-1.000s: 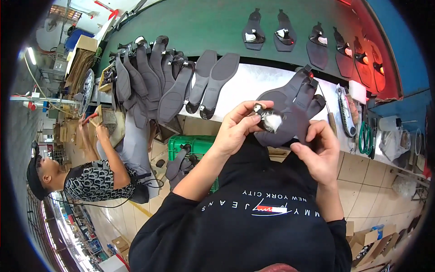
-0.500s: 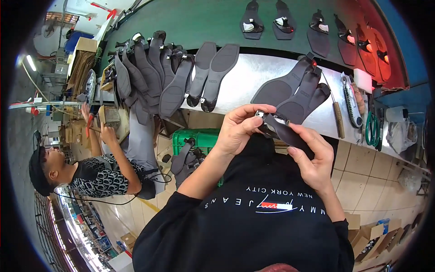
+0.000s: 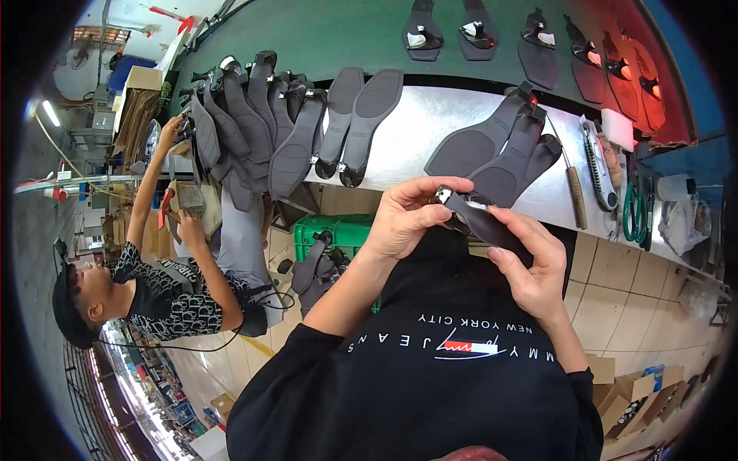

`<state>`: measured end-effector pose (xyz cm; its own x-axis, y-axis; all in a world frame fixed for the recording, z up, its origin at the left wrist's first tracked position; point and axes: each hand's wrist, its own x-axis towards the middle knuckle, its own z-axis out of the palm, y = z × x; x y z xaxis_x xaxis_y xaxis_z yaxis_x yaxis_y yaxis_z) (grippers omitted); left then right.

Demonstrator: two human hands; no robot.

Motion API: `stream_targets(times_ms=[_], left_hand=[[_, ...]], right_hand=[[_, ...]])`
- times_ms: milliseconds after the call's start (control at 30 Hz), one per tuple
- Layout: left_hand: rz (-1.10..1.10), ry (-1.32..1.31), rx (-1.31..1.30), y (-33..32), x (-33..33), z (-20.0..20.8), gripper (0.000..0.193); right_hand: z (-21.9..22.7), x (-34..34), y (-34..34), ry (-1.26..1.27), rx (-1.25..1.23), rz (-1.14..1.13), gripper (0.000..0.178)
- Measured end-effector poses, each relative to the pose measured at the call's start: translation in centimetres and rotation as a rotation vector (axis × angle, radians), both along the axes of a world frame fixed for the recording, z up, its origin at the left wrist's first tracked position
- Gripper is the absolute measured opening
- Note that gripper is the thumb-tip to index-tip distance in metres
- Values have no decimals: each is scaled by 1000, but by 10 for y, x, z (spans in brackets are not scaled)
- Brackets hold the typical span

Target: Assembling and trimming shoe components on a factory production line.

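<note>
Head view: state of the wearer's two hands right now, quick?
Left hand: closed, pinching a dark sandal near its shiny silver piece.
Right hand: closed, holding the same sandal farther right.

my left hand (image 3: 406, 221) pinches a dark sandal (image 3: 490, 227) between thumb and index finger, beside a shiny silvery piece, while my right hand (image 3: 532, 263) grips its other end in front of my black top (image 3: 400, 392). on the metal bench (image 3: 413, 146) ahead, overlapping sandals (image 3: 503, 157) lie soles up; two more soles (image 3: 370, 115) rest further left, next to a heap of sandals (image 3: 250, 123). to my right i see a wooden-handled tool (image 3: 576, 198), a cutter (image 3: 601, 173) and green-handled scissors (image 3: 635, 219). beyond, a row of sandals (image 3: 536, 54) sits on the green surface (image 3: 330, 38). to my left, a co-worker (image 3: 184, 296) has one hand near the heap
</note>
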<state>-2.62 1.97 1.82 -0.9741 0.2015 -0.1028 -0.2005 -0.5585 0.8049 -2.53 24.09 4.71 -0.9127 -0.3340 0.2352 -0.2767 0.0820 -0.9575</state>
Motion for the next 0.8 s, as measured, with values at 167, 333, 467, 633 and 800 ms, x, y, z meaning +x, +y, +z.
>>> stream_targets(times_ms=[167, 333, 467, 633, 800], left_hand=[[-1, -2, 6, 1, -1, 3, 33], [18, 20, -88, -1, 1, 3, 32], [12, 29, -99, -1, 2, 2, 32], [14, 76, -175, -2, 2, 0, 34], [-2, 233, -234, -3, 2, -3, 37]], right_hand=[[1, 0, 0, -14, 10, 3, 43], [6, 0, 1, 6, 30, 17, 43], [9, -1, 1, 60, 66, 11, 43], [11, -2, 1, 128, 123, -14, 44], [13, -3, 1, 160, 167, -1, 43]])
